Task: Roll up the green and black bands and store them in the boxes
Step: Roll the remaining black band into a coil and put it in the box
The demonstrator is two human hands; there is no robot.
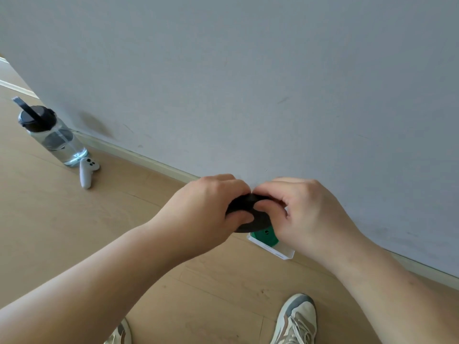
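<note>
Forearms [111, 274] are reaching forward; left hand [211, 207] and right hand [310, 214] are together pinching the nearly rolled black band [242, 203] over the box [270, 249]. The green band [264, 235] is already lying inside, so boxing the black one is probably what is left.

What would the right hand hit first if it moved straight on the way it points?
The right hand points at the left hand; first comes the black rolled band both grip, then probably that hand itself.

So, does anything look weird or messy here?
A little. A white controller lies on the floor beside a water bottle, and the wall near them has a dark smudge. Nothing looks spilled or broken. Left hand and right hand grip the black band.
</note>
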